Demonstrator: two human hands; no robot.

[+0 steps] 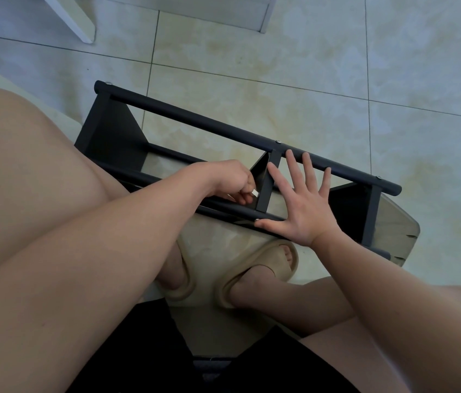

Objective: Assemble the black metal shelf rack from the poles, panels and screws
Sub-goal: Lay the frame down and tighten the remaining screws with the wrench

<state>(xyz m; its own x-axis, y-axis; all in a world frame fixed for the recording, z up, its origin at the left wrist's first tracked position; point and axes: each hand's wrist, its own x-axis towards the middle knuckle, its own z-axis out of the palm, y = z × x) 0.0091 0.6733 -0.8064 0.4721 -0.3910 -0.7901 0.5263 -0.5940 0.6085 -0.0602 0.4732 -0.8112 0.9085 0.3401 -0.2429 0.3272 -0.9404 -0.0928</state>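
rack [195, 120] lies on its side on the floor [252, 52], just beyond the slippers [269, 265] | left hand [223, 180]: fingers curled, pinching a pale piece [255, 192] just beside the middle panel [266, 182] | right hand [300, 205]: fingers spread flat over the rack, thumb on the near pole [223, 207]

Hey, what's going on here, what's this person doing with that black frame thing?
A seated person is putting together a black shelf rack, which lies on its side on the tiled floor by their feet. The left hand pinches a small pale piece, too small to identify, beside the middle panel. The right hand is spread flat against the rack, thumb on the near pole. Three panels already sit between the poles.
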